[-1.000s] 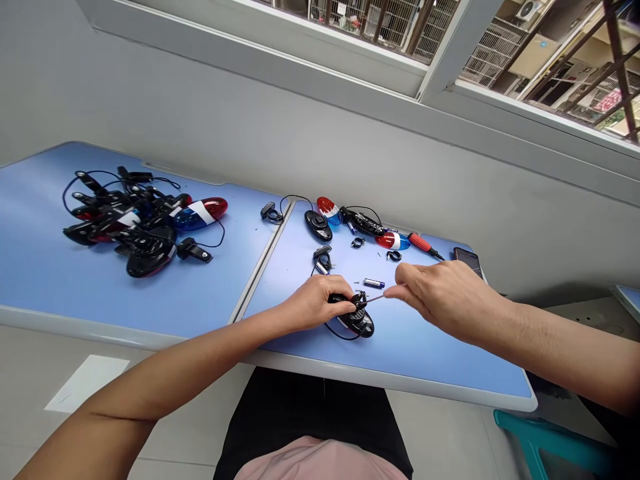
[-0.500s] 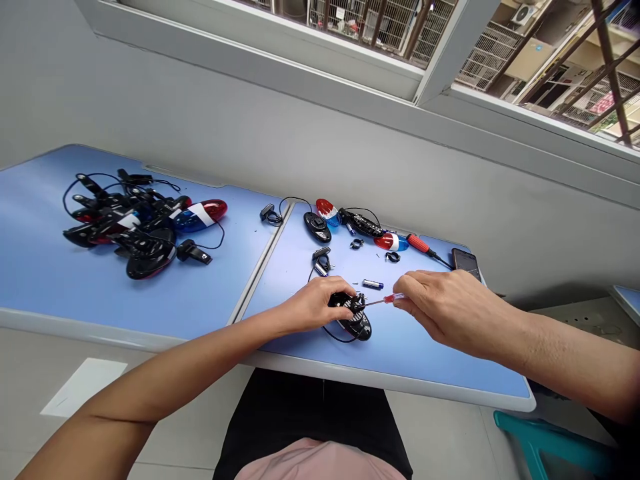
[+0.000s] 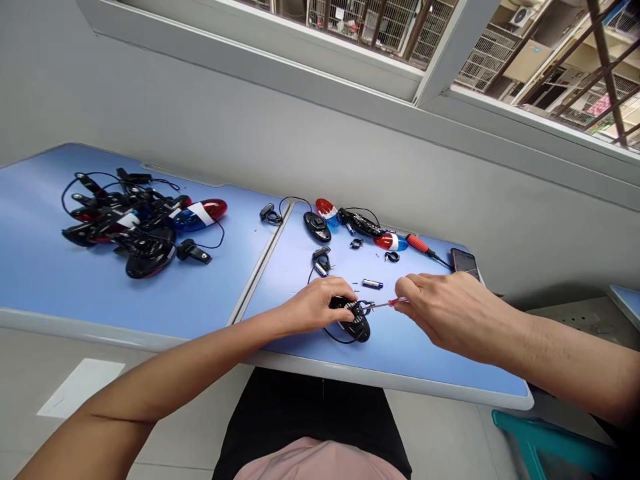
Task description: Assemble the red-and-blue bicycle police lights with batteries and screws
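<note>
Head view: left hand clamps the black unit on the worktop near its front edge, evidently to steady it. Right hand grips the screwdriver, shaft aimed at the unit's bracket, presumably for alignment; tip contact unclear.

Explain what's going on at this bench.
A person's left hand holds a black oval housing on the blue table. The right hand grips a screwdriver, its tip at the fittings on the housing; whether it sits in a screw is too small to tell. Beyond them lie a battery, red-and-blue domes and a red-handled tool. A pile of similar black units lies off to the left.
</note>
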A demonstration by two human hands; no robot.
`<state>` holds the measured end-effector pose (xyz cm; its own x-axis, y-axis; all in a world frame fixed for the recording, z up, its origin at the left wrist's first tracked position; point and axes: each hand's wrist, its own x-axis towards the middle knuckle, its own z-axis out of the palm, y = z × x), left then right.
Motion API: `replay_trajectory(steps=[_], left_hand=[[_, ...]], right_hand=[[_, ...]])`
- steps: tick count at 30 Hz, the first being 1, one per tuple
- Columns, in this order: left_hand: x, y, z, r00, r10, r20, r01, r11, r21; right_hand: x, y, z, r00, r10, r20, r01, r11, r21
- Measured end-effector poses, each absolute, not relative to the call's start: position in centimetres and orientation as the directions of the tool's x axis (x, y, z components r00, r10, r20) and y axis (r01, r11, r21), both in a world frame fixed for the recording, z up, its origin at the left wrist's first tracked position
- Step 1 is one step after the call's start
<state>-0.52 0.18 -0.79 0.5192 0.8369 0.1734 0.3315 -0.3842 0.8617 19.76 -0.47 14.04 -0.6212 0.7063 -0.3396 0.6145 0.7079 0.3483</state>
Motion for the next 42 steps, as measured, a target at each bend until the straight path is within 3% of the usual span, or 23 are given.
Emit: replay_trajectory(steps=[9, 16, 22, 31, 34, 39, 42], left_hand=[[-0.4, -0.4, -0.6, 0.537, 0.829, 0.159, 0.386, -0.408, 0.827], [-0.2, -0.7, -0.9, 0.548, 0.822, 0.156, 0.425, -0.434, 0.795], [-0.2, -0.6, -1.0, 0.539, 0.827, 0.161, 0.431, -0.436, 0.79], [0.0, -0.6, -1.0, 0.534, 0.825, 0.187, 0.387, -0.435, 0.813], [0.1, -0.6, -1.3, 0.528, 0.826, 0.198, 0.37, -0.434, 0.821], [0.1, -0.7, -1.2, 0.527, 0.827, 0.197, 0.378, -0.435, 0.817], [0.0, -0.6, -1.0, 0.529, 0.828, 0.184, 0.381, -0.426, 0.821]], right_hand=[[17.4, 0.0, 14.7, -0.495, 0.779, -0.385, 0.634, 0.626, 0.454], [17.9, -0.5, 14.7, -0.768, 0.504, -0.394, 0.361, 0.85, 0.383], [19.8, -1.7, 13.9, -0.915, 0.388, -0.114, 0.303, 0.844, 0.443], [21.0, -1.4, 13.0, -0.981, 0.188, -0.044, 0.151, 0.886, 0.438], [20.7, -1.1, 13.0, -0.947, 0.303, -0.102, 0.223, 0.854, 0.47], [18.9, -1.9, 13.4, -0.641, 0.737, -0.217, 0.58, 0.649, 0.492], [17.9, -2.1, 13.9, -0.517, 0.814, -0.265, 0.67, 0.577, 0.467]])
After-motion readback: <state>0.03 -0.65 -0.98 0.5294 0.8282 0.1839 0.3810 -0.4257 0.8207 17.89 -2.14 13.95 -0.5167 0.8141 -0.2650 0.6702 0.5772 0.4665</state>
